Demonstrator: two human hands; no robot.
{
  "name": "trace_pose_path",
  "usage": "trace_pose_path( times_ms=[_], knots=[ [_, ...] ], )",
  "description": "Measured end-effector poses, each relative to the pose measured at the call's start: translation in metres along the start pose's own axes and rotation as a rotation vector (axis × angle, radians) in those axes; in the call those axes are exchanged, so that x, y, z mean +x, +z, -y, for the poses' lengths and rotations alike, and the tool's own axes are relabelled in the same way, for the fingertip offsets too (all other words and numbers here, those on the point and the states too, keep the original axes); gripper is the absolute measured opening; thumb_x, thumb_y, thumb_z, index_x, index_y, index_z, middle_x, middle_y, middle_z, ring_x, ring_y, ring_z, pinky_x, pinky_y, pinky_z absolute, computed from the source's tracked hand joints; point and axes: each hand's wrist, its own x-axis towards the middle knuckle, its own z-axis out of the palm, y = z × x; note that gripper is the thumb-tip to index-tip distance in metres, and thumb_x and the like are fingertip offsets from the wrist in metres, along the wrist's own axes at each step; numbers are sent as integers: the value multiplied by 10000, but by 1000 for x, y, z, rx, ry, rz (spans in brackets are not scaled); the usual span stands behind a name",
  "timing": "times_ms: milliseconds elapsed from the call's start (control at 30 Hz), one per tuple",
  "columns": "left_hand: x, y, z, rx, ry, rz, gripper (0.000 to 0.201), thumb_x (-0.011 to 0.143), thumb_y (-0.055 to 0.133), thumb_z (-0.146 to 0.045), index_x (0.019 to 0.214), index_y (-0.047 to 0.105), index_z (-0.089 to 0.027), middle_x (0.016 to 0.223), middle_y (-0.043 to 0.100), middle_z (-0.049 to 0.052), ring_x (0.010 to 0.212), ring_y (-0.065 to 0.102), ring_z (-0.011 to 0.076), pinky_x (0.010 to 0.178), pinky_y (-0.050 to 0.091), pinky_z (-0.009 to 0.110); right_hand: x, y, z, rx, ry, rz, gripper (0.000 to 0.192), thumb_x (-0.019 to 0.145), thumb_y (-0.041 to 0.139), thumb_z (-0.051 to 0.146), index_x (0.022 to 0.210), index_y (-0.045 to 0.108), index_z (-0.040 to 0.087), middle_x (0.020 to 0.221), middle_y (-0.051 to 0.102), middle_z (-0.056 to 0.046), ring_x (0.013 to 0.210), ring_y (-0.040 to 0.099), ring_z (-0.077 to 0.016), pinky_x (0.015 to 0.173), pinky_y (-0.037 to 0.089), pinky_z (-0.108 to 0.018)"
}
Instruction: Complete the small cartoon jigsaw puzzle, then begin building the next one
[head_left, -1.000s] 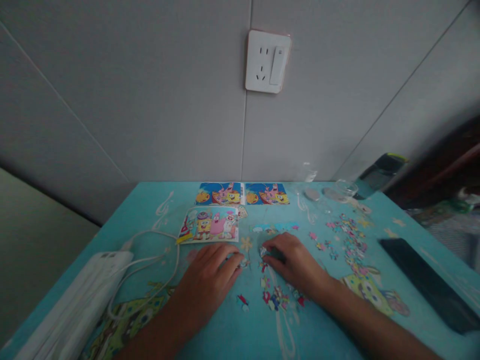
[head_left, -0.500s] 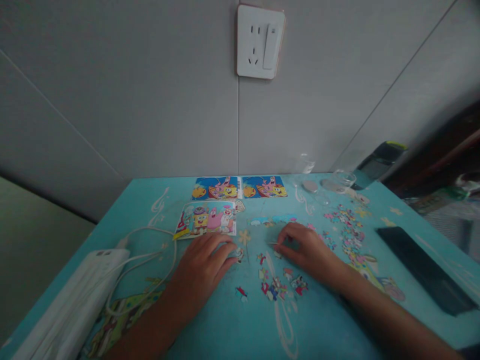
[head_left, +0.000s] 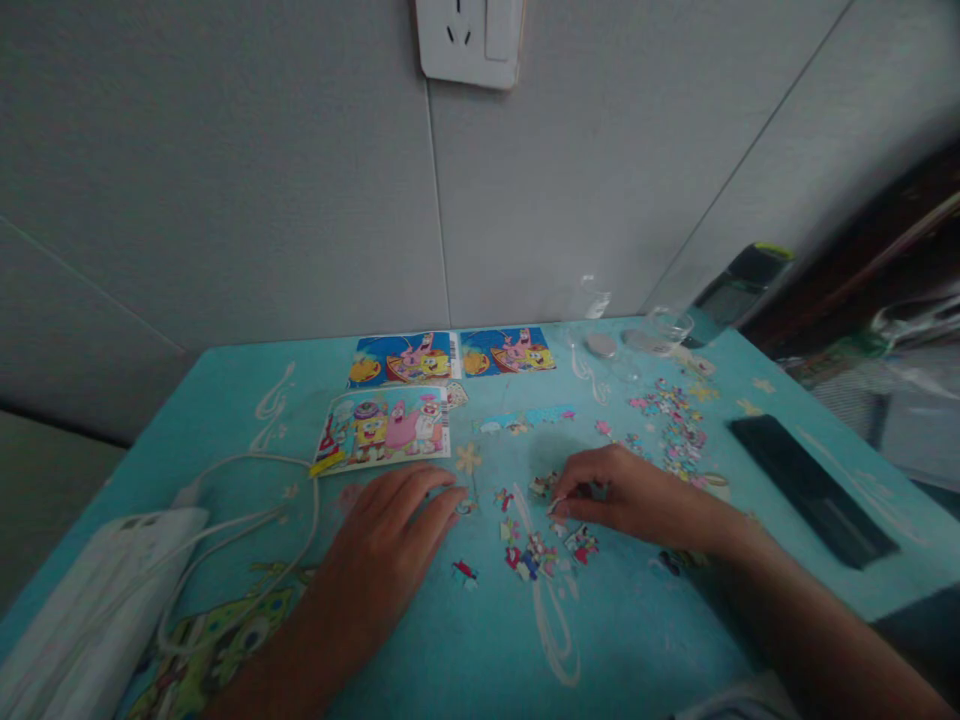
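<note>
Here the left hand (head_left: 390,530) lay flat and palm-down on the turquoise table (head_left: 637,620), fingers spread and loose, gripping nothing; its fingertips rested just beside a small puzzle piece (head_left: 465,507) near the middle of the surface. The right hand (head_left: 630,495) sat a little farther toward the right edge, its fingers curled inward with thumb and forefinger pinched together at a tiny piece; whether that piece was lifted or only pressed against the surface could not be told. Below its fingertips, between the two hands, lay a small cluster of loose pieces (head_left: 536,555), and one stray piece (head_left: 463,572) sat apart toward the near edge. A picture card (head_left: 382,430) lay just beyond the left hand, with two blue cards (head_left: 450,355) along the far edge. More scattered pieces (head_left: 671,425) spread toward the far right corner. A dark phone (head_left: 810,490) lay near the right edge, a white power strip (head_left: 97,610) at the near left corner.
</note>
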Motion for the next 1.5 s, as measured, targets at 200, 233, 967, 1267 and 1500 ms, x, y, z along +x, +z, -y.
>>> trace_pose_path(
  times_ms=[200, 233, 967, 1267, 1500],
  knots=[
    [3, 0, 0, 6, 9, 4, 210, 995, 505, -193, 1163, 629, -220, 1149, 641, 53, 1095, 594, 216, 950, 502, 413, 1, 8, 11, -71, -61, 37, 141, 959, 621, 251, 970, 760, 274, 963, 708, -7, 934, 656, -165, 856, 527, -296],
    [4, 0, 0, 1, 9, 11, 215, 997, 500, -195, 1169, 627, -222, 1148, 642, 51, 1095, 594, 216, 944, 503, 409, 1, 9, 11, -88, -65, 36, 160, 967, 604, 236, 989, 758, 272, 982, 704, -12, 946, 651, -169, 864, 526, -303],
    [3, 9, -23, -80, 98, 51, 135, 957, 567, -163, 1075, 631, -178, 1072, 635, 66, 1028, 578, 243, 889, 502, 438, 82, 29, -5, -269, -183, -251, 248, 997, 546, 274, 1160, 734, 279, 948, 743, -43, 882, 669, -187, 850, 519, -340],
    [2, 7, -24, -69, 12, 49, 135, 939, 584, -148, 1063, 624, -180, 1116, 618, 68, 1063, 556, 262, 917, 481, 457, 56, 39, 12, -308, -135, -353, 275, 1017, 494, 258, 1183, 713, 262, 942, 715, -68, 846, 646, -206, 789, 523, -374],
    [6, 7, -29, -150, -49, -82, 142, 926, 606, -162, 1060, 642, -191, 1072, 631, 64, 1019, 579, 245, 882, 506, 431, 21, 66, 37, 146, -3, -257, 229, 952, 637, 299, 1171, 697, 265, 962, 723, -28, 891, 658, -166, 820, 532, -306]
  ],
)
